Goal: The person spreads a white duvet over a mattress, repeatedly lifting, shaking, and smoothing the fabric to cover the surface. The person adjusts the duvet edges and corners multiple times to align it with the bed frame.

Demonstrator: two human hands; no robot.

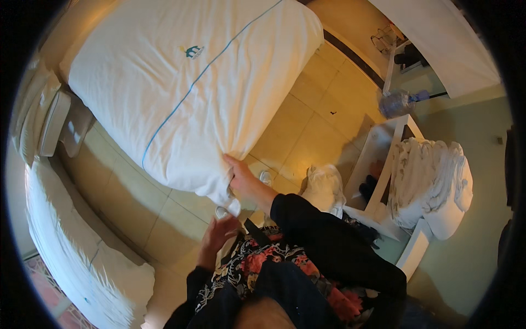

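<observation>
A white duvet (137, 82) with a thin blue line and a small teal emblem covers the bed in front of me. My right hand (236, 171) grips its near right corner, with the thumb on top and the cloth bunched in the fingers. Below that grip, a loose flap of the white cloth hangs toward my body. My left hand (220, 234) is close to my apron, just below the hanging flap. Its fingers are loosely bent and apart, and I see nothing in them.
Another bed with white bedding (71, 241) stands at the left. On the right, folded white linen (427, 178) is stacked on a white shelf unit (378, 205) with dark shoes. A white bag (323, 189) sits on the tiled floor (307, 120). Behind is a clear water bottle (395, 104).
</observation>
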